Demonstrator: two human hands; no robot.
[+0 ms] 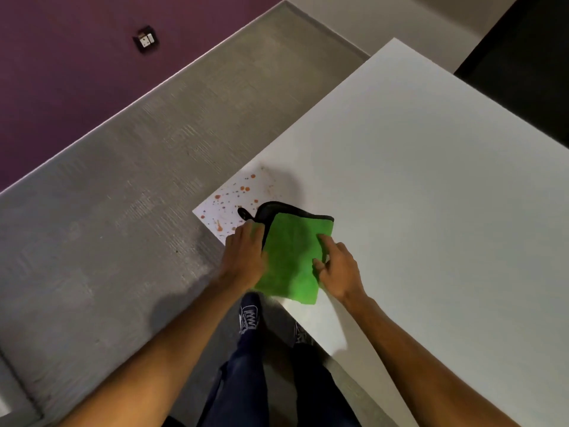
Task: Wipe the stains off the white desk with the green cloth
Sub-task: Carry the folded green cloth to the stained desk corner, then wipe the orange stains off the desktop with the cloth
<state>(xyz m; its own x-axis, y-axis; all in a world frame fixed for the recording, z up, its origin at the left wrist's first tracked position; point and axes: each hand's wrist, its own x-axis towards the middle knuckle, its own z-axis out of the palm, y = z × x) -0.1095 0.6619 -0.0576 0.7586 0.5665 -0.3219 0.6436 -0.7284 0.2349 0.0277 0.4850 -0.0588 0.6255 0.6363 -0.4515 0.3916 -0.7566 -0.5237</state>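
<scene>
A green cloth point(291, 257) with a black edge and a small black loop lies folded on the near left corner of the white desk point(431, 180). Orange-red stains point(237, 198) speckle the desk corner just beyond the cloth. My left hand point(244, 257) rests on the cloth's left side, fingers flat and pointing toward the stains. My right hand point(337, 269) touches the cloth's right side with spread fingertips, pinching its edge. The near end of the cloth hangs a little over the desk edge.
Grey carpet point(123, 226) lies left of the desk, with a purple wall point(61, 72) and a wall socket point(146, 39) beyond. My legs and shoes point(249, 315) stand at the desk's near edge. A dark area point(529, 57) sits past the far right.
</scene>
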